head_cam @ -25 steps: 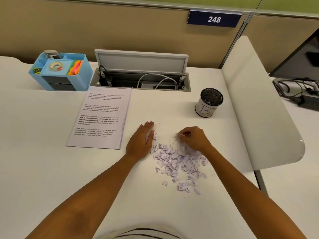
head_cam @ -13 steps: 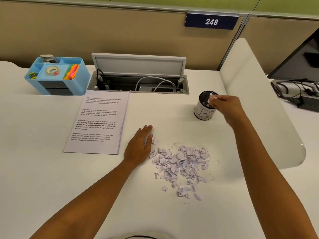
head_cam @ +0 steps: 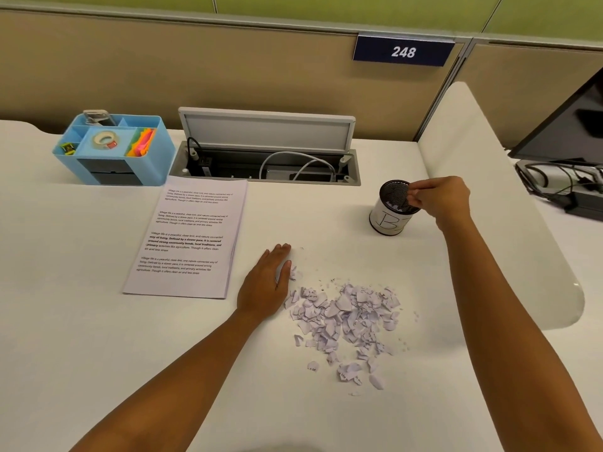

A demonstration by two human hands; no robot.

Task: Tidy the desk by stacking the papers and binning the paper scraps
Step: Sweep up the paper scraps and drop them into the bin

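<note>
- Pinched fingertips of the right hand (head_cam: 440, 199) grip over the cylindrical mesh bin (head_cam: 391, 207); any scrap between them is too small to tell.
- Left hand (head_cam: 266, 285) lies flat, fingers spread, beside the torn paper scraps (head_cam: 346, 318) mid-table (head_cam: 81, 321).
- Stacked printed papers (head_cam: 189, 238) lie nearer the table's far edge.

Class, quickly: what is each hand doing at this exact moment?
Left hand: open, flat on the desk beside the paper scraps.
Right hand: fingers pinched over the bin; any scrap held cannot be told.

White desk (head_cam: 81, 321): papers (head_cam: 186, 238), scraps (head_cam: 346, 321), bin (head_cam: 390, 212)
</note>
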